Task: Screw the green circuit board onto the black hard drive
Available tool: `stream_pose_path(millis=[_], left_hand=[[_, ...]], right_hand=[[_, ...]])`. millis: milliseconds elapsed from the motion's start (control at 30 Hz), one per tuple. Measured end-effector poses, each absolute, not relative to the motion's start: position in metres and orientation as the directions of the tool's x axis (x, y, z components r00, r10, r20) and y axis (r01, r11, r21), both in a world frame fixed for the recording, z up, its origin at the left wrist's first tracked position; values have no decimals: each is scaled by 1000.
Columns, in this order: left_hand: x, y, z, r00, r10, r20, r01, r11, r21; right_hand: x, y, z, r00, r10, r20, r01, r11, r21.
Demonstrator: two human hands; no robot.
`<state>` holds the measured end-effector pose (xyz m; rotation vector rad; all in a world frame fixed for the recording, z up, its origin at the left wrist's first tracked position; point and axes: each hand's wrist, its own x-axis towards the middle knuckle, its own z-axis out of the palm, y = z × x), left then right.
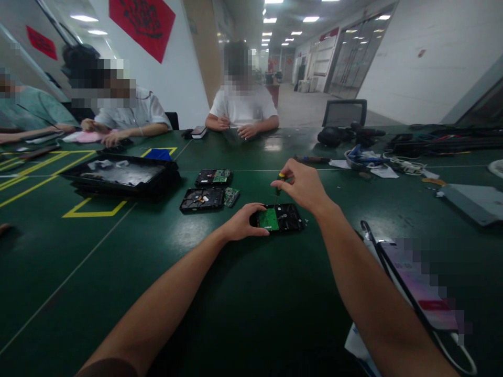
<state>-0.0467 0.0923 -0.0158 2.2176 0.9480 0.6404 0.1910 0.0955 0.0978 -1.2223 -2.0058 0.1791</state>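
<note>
A black hard drive with a green circuit board (269, 220) lies flat on the dark green table in front of me. My left hand (251, 222) grips its left end between thumb and fingers. In my right hand (301, 183) is a small screwdriver (278, 191) with a yellow-topped handle, held upright. Its thin shaft points down at the far edge of the board; whether the tip touches a screw is too small to tell. Tiny screws (306, 221) lie just right of the drive.
Beyond my left hand sit two more hard drives, one (213, 177) behind another (202, 199), and a loose circuit board (231, 197). Black trays (121, 173) are stacked at left. A phone (420, 283) lies right of my forearm; cables (404, 165) lie farther back. Several people sit opposite.
</note>
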Motion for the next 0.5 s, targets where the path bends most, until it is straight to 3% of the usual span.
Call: stream_pose_path(millis=[300,500], left_hand=[[-46,93,-18,621,760,189,445,-541,713],[-46,92,-17,622,760,187,452,-543,707]], right_hand=[[185,95,93,-268,808,525,608,565,-558],[186,96,94,-251,791,558,678,555,-482]])
